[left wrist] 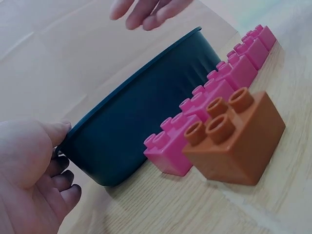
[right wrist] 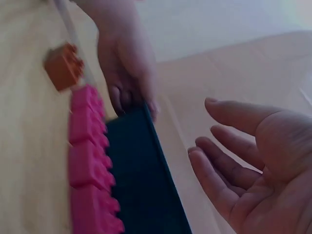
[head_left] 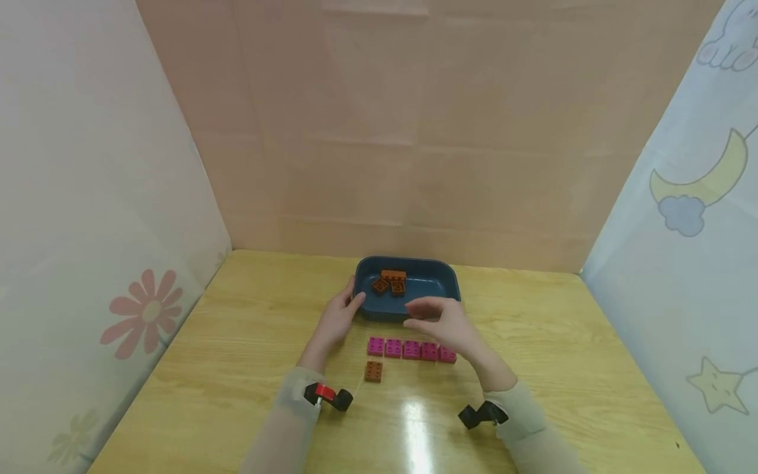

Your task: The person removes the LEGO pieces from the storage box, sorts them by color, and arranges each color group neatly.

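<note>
My left hand [head_left: 336, 318] grips the left end of a dark blue plastic tray [head_left: 438, 271]; in the left wrist view the thumb lies on its rim and the fingers curl below it. Over the tray's near right side hovers my right hand [head_left: 447, 324], fingers spread apart from the thumb with nothing between them. Inside the tray lie three orange toy bricks [head_left: 398, 288], bunched toward the left. In front of it, several pink toy bricks [head_left: 411, 349] stand studs up in a row, and the right hand partly covers the row's end in the head view. One orange brick [left wrist: 243, 146] sits nearer me, before the row's left end.
The wooden table [head_left: 249, 408] carries everything. A plain pinkish backdrop [head_left: 385, 164] rises behind the tray, and patterned white panels [head_left: 681, 283] flank both sides. Each wrist wears a black camera mount [head_left: 484, 415].
</note>
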Available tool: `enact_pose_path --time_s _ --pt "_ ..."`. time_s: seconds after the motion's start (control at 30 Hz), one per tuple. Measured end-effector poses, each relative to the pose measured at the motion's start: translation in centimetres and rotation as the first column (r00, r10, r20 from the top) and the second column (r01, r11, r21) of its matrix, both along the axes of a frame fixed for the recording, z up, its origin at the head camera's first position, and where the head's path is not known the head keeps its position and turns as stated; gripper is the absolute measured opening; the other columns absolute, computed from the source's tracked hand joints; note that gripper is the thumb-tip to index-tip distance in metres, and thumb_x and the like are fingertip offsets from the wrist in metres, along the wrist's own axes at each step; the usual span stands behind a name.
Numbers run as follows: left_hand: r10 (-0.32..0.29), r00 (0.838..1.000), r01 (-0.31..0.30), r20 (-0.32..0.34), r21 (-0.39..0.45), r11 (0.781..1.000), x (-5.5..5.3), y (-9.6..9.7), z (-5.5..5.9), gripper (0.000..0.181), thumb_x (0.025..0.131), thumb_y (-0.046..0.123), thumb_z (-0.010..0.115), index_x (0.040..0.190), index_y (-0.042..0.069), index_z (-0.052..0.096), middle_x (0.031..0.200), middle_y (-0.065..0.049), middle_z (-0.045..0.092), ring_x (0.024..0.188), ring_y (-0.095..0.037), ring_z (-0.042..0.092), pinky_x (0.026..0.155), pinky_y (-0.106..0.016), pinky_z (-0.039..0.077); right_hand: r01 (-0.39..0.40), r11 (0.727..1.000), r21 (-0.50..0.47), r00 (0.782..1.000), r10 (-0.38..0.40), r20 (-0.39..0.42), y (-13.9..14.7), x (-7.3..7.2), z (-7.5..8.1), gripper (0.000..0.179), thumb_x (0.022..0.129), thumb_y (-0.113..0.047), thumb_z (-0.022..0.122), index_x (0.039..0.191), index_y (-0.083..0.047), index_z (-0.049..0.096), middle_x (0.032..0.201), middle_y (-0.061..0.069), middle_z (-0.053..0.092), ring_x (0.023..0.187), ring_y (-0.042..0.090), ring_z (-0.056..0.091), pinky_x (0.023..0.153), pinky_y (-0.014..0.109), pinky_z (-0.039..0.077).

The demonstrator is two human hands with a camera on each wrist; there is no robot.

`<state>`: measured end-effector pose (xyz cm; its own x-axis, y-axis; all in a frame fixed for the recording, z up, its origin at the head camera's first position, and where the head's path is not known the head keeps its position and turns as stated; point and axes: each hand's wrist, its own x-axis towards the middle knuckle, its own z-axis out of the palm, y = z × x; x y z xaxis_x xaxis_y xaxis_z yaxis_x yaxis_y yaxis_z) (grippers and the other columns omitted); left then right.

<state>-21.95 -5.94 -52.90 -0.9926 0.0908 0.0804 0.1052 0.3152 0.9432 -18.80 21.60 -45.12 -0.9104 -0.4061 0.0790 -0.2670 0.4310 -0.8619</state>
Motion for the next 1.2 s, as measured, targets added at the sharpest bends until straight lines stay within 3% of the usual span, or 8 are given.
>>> enact_pose_path --time_s 0.23,0.53,0.83,1.2 --pt "0.010 1.000 -0.010 0.001 0.020 1.000 -0.3 -0.2 0.3 0.066 0.116 0.033 0.052 0.170 0.009 0.024 0.175 -0.009 0.024 0.160 -0.030 0.025 0.129 -0.048 0.025 0.032 0.999 -0.041 0.999 -0.031 0.035 1.3 -5.2 0.5 0.040 0.098 -0.028 0.083 0.133 -0.009 0.075 0.132 0.017 0.073 0.115 0.025 0.072 0.101 0.046 0.059" --pt "0.014 1.000 -0.014 0.004 0.005 1.000 -0.5 -0.5 0.4 0.067 0.115 0.035 0.052 0.171 0.008 0.025 0.176 -0.008 0.023 0.160 -0.034 0.026 0.129 -0.050 0.025 0.040 0.998 0.041 0.997 -0.042 0.061 1.2 -9.2 0.1 0.050 0.099 -0.031 0.081 0.141 -0.005 0.069 0.129 0.008 0.075 0.121 0.028 0.070 0.109 0.055 0.052" --pt "0.015 1.000 -0.015 0.000 -0.008 1.000 -0.2 -0.4 0.6 0.067 0.115 0.037 0.051 0.171 0.010 0.024 0.175 -0.008 0.023 0.160 -0.033 0.026 0.129 -0.050 0.026 0.001 0.998 0.065 0.992 -0.009 0.123 -0.1 -11.3 -1.9 0.044 0.103 -0.018 0.075 0.143 -0.002 0.066 0.137 0.016 0.071 0.126 0.032 0.067 0.110 0.053 0.052" --pt "0.019 1.000 -0.019 -0.003 0.002 1.000 0.1 -0.2 0.6 0.066 0.116 0.034 0.050 0.171 0.009 0.024 0.175 -0.009 0.023 0.160 -0.032 0.025 0.130 -0.049 0.024 0.043 0.997 0.060 0.981 -0.054 0.187 -0.6 -12.0 -2.9 0.044 0.100 -0.010 0.077 0.142 -0.004 0.068 0.144 0.016 0.067 0.132 0.034 0.064 0.113 0.053 0.050"
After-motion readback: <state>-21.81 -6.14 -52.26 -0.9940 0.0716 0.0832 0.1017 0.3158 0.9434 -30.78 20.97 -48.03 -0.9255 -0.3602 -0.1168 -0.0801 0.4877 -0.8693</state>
